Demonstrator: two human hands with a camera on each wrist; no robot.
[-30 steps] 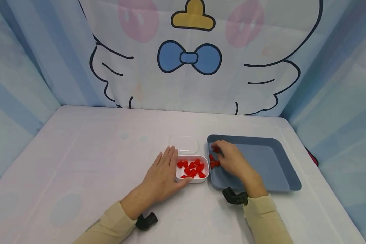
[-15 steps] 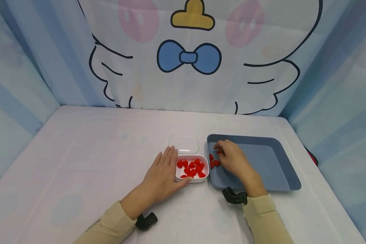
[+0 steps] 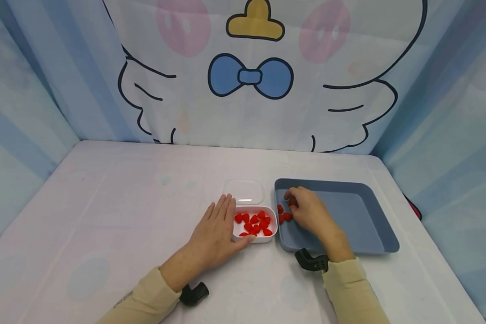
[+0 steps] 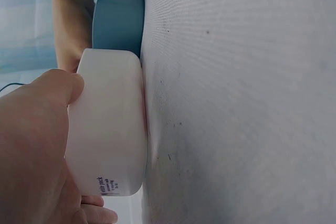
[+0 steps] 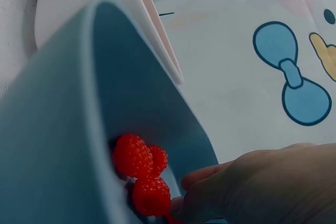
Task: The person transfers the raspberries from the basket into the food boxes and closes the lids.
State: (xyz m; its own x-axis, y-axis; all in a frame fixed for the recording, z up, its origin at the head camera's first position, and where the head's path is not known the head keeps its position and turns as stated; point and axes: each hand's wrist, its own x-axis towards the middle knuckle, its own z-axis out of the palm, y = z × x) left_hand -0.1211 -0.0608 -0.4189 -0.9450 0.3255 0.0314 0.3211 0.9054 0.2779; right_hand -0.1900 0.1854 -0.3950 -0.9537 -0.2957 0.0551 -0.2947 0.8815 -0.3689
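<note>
In the head view my left hand point(image 3: 214, 234) lies along the left side of a small white box point(image 3: 256, 240), fingers straight, thumb at its front rim. The left wrist view shows that thumb point(image 4: 73, 85) touching the wall of the box. Several red raspberries point(image 3: 254, 219) lie in the box. My right hand point(image 3: 309, 211) is inside the blue-grey tray point(image 3: 348, 216), fingers curled round a raspberry point(image 3: 293, 203) mostly hidden beneath them. Beside it, at the tray's left wall, are other raspberries point(image 5: 151, 195); a sliver of red shows at the fingertips in the right wrist view.
A clear plastic lid point(image 3: 244, 192) lies just behind the white box. Box and tray stand side by side on the pale tablecloth point(image 3: 125, 202). The tray has raised walls. A printed curtain point(image 3: 251, 121) hangs behind the table.
My right hand has shifted slightly to the right within the tray, and the raspberry at its fingertips has moved with it. The left hand and the box stay in place.
</note>
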